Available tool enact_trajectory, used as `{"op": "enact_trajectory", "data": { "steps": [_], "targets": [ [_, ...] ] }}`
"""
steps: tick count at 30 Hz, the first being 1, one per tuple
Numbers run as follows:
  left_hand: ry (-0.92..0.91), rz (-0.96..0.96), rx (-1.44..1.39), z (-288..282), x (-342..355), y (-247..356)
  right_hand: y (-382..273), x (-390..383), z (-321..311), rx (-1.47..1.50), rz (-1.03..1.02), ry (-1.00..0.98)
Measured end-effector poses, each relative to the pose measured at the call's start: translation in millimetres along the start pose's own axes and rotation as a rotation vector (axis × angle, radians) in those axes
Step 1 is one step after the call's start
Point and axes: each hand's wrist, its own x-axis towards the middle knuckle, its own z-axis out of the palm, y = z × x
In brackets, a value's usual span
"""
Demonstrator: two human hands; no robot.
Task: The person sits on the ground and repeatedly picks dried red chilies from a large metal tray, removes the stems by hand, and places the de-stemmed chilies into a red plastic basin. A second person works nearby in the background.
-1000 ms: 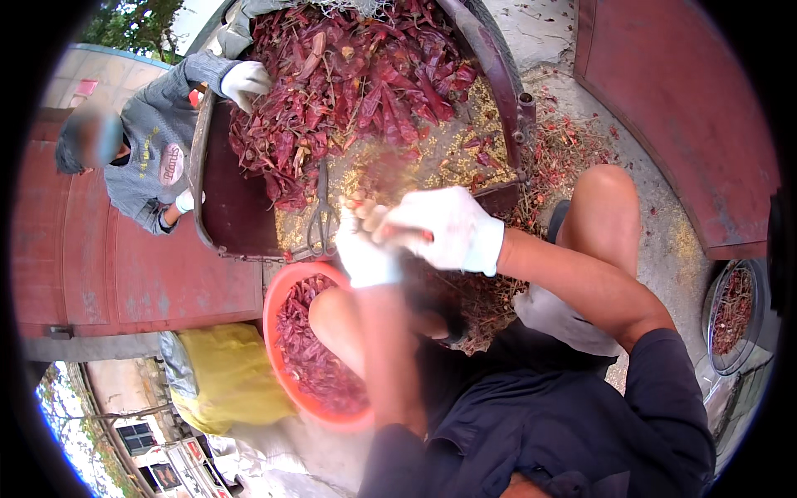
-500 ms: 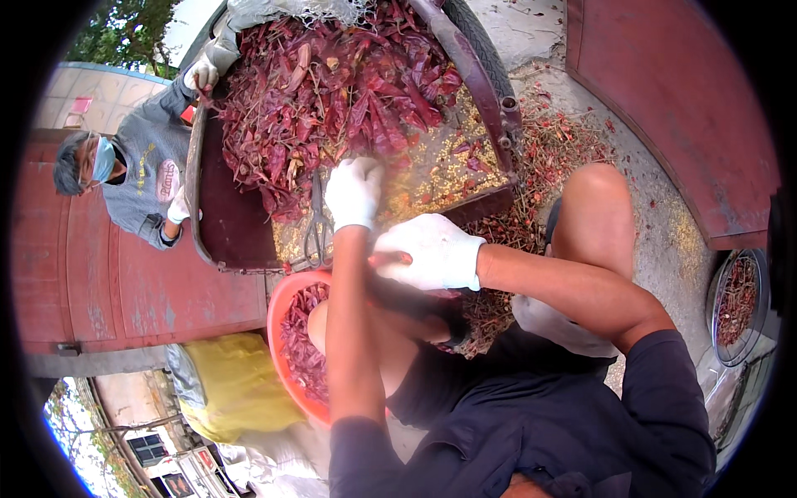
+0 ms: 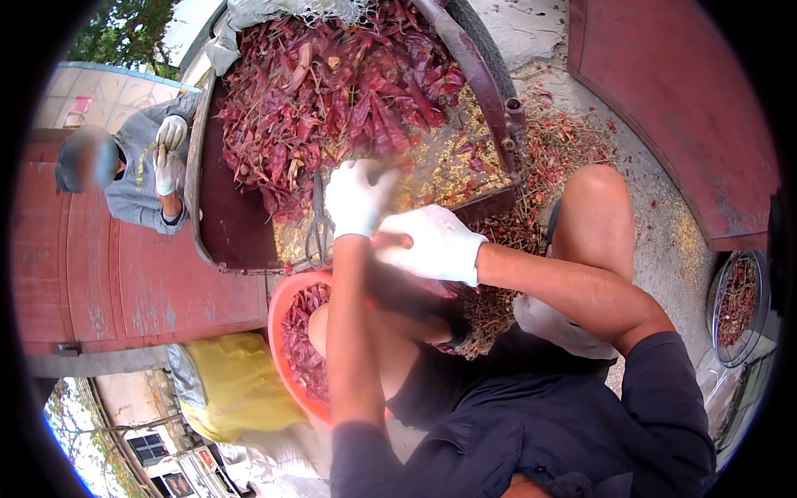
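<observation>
A heap of dried red chili peppers [image 3: 332, 100] fills much of a cart bed [image 3: 237, 224], with yellow seeds [image 3: 461, 166] strewn at its near side. My left hand [image 3: 359, 199], in a white glove, hovers over the heap's near edge; its fingers are blurred. Just right and nearer, my gloved right hand [image 3: 436, 242] is closed, with the red of a dried chili pepper [image 3: 388, 241] showing at its fingers. Scissors [image 3: 317, 228] lie on the bed left of my left hand. Below, an orange tub [image 3: 282, 311] of dried chilies stands by my leg, partly behind my left forearm.
A masked co-worker [image 3: 141, 178] in a grey top stands past the cart's left side, gloved hands together. Stems and chili scraps [image 3: 564, 137] litter the ground at right, near a red metal panel [image 3: 681, 108]. A round basin [image 3: 737, 307] stands far right, yellow sacks [image 3: 237, 386] lower left.
The co-worker's hands have left the cart's edge and come together at the chest. My left hand's fingers have spread slightly; my right hand has shifted only a little.
</observation>
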Motion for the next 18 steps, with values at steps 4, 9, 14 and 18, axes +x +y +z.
{"op": "enact_trajectory", "data": {
  "steps": [4,9,14,18],
  "targets": [
    [0.025,0.045,0.045,17.6,-1.2,-19.6,-4.0,3.9,-1.2,0.005,0.007,0.015],
    [0.072,-0.358,-0.537,-7.5,-19.7,3.8,8.4,1.7,-3.9,0.021,0.116,0.050],
    [0.004,-0.395,-0.904,-31.3,-42.9,0.1,22.2,10.2,2.8,0.319,0.251,0.195],
    [-0.077,-0.480,-1.209,-53.3,-62.6,31.9,21.4,10.7,3.3,0.469,0.204,0.224]
  ]
}}
